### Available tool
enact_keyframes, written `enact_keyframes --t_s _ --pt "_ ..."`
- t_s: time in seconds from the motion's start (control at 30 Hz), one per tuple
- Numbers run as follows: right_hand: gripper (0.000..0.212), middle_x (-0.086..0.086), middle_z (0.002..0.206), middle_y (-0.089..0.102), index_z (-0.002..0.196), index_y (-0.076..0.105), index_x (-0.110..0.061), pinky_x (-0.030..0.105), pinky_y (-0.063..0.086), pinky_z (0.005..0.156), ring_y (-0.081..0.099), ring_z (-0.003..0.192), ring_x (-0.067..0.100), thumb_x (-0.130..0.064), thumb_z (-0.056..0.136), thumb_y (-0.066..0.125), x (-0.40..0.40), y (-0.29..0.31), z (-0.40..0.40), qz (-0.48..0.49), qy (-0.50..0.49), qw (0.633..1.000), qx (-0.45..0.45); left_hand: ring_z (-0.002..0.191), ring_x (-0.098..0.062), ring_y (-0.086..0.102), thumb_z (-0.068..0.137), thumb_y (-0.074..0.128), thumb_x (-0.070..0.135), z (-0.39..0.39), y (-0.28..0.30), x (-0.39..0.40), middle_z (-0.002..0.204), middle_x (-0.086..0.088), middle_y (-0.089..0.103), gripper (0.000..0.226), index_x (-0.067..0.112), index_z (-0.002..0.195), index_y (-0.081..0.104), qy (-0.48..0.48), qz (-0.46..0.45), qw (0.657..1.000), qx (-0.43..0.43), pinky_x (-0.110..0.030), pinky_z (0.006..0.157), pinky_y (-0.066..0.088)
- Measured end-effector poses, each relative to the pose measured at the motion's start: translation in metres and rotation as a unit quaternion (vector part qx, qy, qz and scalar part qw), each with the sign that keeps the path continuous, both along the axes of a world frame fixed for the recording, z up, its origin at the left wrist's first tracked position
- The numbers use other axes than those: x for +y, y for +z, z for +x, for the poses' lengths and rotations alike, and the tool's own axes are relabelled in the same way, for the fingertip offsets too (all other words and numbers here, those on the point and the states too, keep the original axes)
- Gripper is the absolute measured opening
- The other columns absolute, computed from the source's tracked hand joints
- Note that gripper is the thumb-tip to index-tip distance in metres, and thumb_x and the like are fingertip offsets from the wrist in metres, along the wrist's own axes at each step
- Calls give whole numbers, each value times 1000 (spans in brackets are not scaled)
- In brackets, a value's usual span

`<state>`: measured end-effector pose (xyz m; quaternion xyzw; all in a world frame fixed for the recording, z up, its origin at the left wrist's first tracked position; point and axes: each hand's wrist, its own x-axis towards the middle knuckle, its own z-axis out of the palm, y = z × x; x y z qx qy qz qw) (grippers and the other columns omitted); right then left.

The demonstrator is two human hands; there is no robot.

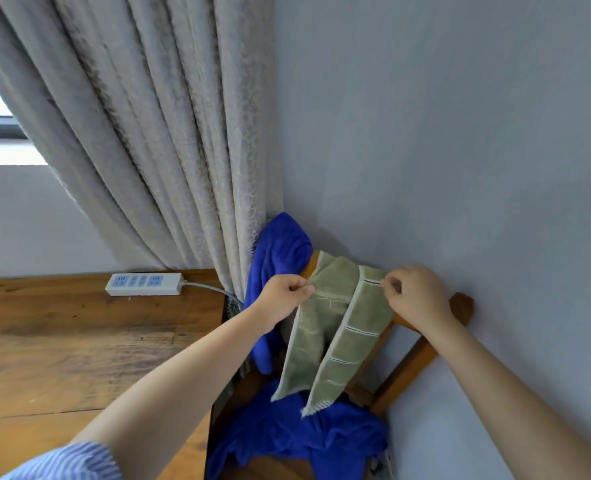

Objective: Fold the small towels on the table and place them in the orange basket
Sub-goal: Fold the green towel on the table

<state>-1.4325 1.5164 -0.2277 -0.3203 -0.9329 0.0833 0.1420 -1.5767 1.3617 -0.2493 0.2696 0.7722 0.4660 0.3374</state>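
Wood grain fills my eight o'clock: a brown table [62, 341] carrying a white power strip [144, 284] at ten o'clock, against a grey patterned curtain [141, 133] and a pale blue-grey wall [460, 133]. At centre I see the left hand [283, 299] and right hand [415, 292] each pinching a top corner of a green towel [332, 334], hanging above a wooden chair [412, 362] draped in blue cloth [297, 434].
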Motion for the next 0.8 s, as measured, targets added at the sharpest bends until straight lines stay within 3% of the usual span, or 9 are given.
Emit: enact_keyframes --t_s 0.13,0.2,0.27,0.37,0.47,0.53,0.6,0.67,0.8 --pt "33 12 93 62 83 61 -7 24 33 60 59 99 29 -35 93 48 -23 14 -33 -45 -13 993 -112 51 -6 32 94 52 18 7 17 -4 58 4 38 24 16 70 55 5 -5 1000 -8 -10 45 32" --pt "30 14 111 61 103 60 -4 28 44 75 56 109 30 -30 93 48 -27 14 -45 -46 -42 986 -155 50 -6 32 94 53 18 9 26 -5 57 4 38 24 17 70 56 6 -9 1000 0 -10 44 30" --pt "27 15 120 58 112 57 -1 32 47 85 54 113 31 -17 92 49 -30 16 -50 -62 -73 983 -155 47 -6 32 93 53 18 12 33 -8 57 4 39 24 17 70 56 7 -10 1000 7 -10 43 30" --pt "23 18 116 59 110 58 1 32 47 83 55 111 33 -8 92 47 -30 19 -44 -99 -108 981 -125 47 -6 32 93 53 17 14 39 -11 57 3 39 23 17 71 57 23 0 1000 4 -12 44 31" --pt "20 14 83 62 85 65 -2 27 41 64 59 93 33 -3 89 45 -25 16 -27 -160 -121 979 -46 51 -7 34 93 53 16 15 37 -19 58 3 41 21 14 73 58 54 17 998 -18 -15 49 31" --pt "23 18 85 62 75 65 -4 34 48 73 59 89 34 0 88 46 -23 14 -14 -230 -144 961 56 50 -8 33 94 53 15 13 35 -28 58 2 41 29 15 65 54 82 38 995 -46 -14 46 29" --pt "30 18 86 58 64 55 -11 30 57 70 57 75 28 2 90 49 -29 19 -1 -341 -166 904 196 50 -8 34 94 51 13 7 40 -40 59 2 43 29 17 66 54 135 70 985 -78 -12 42 30" --pt "33 11 81 51 63 49 -14 10 51 47 50 65 14 3 92 47 -43 29 8 -417 -163 843 298 52 -8 37 94 51 13 0 50 -57 62 1 47 23 14 73 56 184 114 971 -106 -14 43 33" --pt "32 6 71 45 64 47 -11 9 47 39 46 63 12 5 91 44 -80 59 16 -470 -158 758 423 50 -6 49 94 49 5 -8 80 -103 66 -4 50 24 11 72 56 214 222 939 -151 -10 37 40"
